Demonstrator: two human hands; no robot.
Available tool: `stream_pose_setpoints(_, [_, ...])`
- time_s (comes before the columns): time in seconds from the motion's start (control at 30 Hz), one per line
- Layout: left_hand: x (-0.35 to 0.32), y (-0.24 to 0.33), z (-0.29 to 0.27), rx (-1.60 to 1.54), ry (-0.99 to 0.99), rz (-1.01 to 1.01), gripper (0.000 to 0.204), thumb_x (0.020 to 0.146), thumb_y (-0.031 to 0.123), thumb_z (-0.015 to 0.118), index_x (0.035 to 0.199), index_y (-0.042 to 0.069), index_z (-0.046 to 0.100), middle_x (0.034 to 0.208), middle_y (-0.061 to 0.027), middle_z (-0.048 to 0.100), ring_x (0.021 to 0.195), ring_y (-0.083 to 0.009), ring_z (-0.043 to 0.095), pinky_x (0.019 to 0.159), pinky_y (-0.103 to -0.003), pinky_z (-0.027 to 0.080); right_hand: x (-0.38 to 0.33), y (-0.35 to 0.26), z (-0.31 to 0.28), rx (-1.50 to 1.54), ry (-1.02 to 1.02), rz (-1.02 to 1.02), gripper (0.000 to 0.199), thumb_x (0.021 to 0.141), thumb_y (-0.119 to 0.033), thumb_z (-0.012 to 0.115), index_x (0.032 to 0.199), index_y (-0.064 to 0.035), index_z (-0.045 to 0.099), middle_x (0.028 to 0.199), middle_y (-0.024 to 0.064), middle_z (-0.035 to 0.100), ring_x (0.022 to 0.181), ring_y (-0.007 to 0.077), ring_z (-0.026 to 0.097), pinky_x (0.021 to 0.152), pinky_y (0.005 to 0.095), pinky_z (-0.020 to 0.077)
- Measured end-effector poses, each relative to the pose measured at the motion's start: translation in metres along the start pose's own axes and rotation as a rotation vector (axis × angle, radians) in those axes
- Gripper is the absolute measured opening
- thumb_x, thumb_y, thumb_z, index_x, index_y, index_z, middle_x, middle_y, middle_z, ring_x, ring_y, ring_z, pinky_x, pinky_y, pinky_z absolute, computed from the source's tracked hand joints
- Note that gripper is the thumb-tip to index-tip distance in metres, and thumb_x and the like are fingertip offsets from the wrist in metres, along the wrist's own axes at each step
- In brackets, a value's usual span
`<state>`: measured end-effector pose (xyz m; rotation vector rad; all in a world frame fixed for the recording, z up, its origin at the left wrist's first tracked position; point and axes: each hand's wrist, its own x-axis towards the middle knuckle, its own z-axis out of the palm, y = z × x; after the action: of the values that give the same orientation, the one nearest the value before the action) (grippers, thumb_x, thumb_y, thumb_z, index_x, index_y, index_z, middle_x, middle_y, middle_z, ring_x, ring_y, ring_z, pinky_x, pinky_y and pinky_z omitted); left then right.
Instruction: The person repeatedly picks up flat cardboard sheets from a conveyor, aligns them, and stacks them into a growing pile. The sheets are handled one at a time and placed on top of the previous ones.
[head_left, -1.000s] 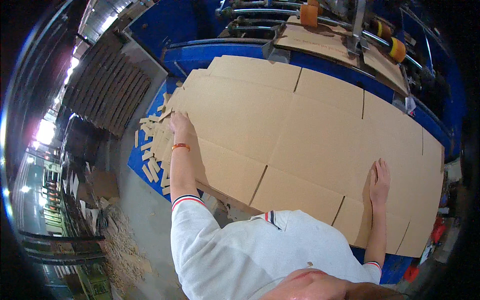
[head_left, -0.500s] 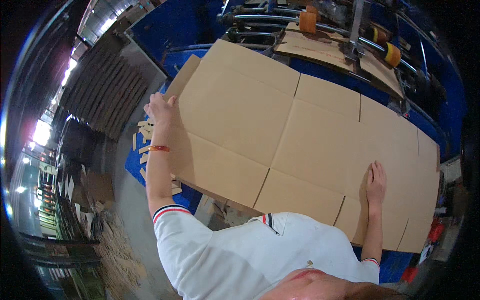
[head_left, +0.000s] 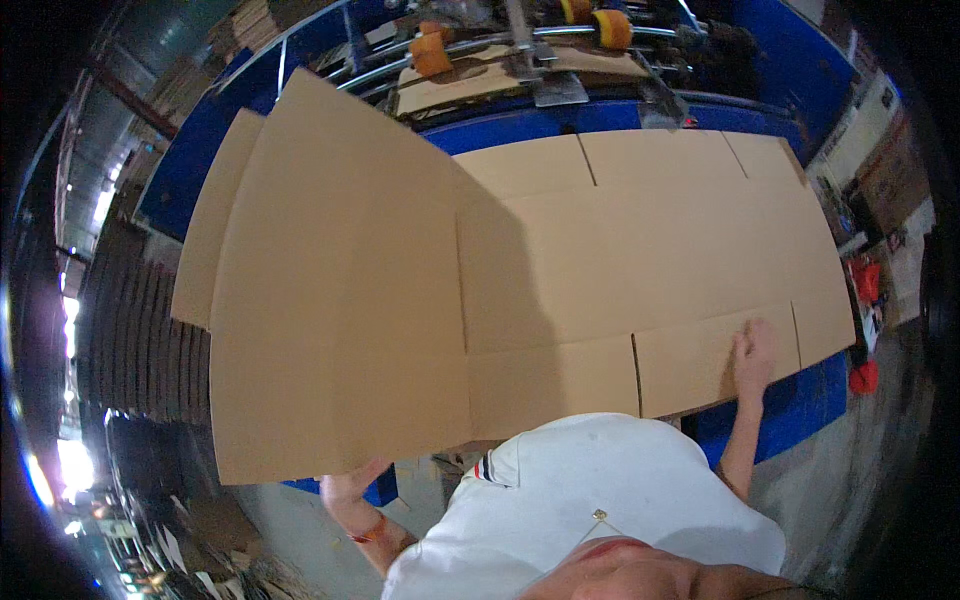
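Note:
A large brown cardboard box blank (head_left: 600, 250), creased and slotted, lies across the work surface in front of me. Its left panel (head_left: 340, 270) is tilted up along a crease and throws a shadow over the middle. My left hand (head_left: 352, 482) is at the near edge of this raised panel, its fingers mostly hidden under the board. On the near right flap rests my right hand (head_left: 757, 350), slightly blurred, pressing on the board with nothing gripped.
Beyond the blank stands a blue machine (head_left: 500, 125) with metal shafts and orange rollers (head_left: 612, 30); another cardboard piece (head_left: 460, 88) lies in it. Stacked cardboard (head_left: 135, 330) rises at the left. Red items (head_left: 864, 280) are at the right, past the blank's edge.
The blank's left panel has been lifted from flat to tilted. My left hand has gone from its left edge to beneath the near edge; my right hand has shifted nearer. The view has turned.

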<state>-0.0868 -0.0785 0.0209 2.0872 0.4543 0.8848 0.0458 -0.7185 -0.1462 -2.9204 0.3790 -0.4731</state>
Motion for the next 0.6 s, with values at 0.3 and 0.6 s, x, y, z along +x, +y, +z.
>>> stream_pose_setpoints(0.3, [0.093, -0.038, -0.002, -0.22, -0.109, -0.3, 0.042, 0.083, 0.01, 0.069, 0.119, -0.002, 0.053, 0.116, -0.0116, 0.058, 0.098, -0.0192, 0.057, 0.085, -0.032, 0.046, -0.019, 0.227, 0.018, 1.771, 0.52, 1.08, 0.043, 0.093, -0.03, 0.052, 0.122, 0.0009, 0.053, 0.12, 0.0112, 0.059, 0.11, 0.0264, 0.055, 0.093, 0.0384, 0.0451])
stream_pose_setpoints(0.6, [0.077, -0.065, 0.077, -0.055, -0.026, 0.026, 0.026, 0.086, 0.008, 0.067, 0.108, -0.002, 0.059, 0.101, -0.0072, 0.063, 0.089, -0.014, 0.058, 0.077, -0.028, 0.049, -0.017, 0.004, -0.08, 1.03, 0.884, 0.462, 0.043, 0.09, -0.017, 0.061, 0.128, -0.0008, 0.051, 0.121, 0.0153, 0.059, 0.104, 0.0292, 0.059, 0.09, 0.0404, 0.0477])
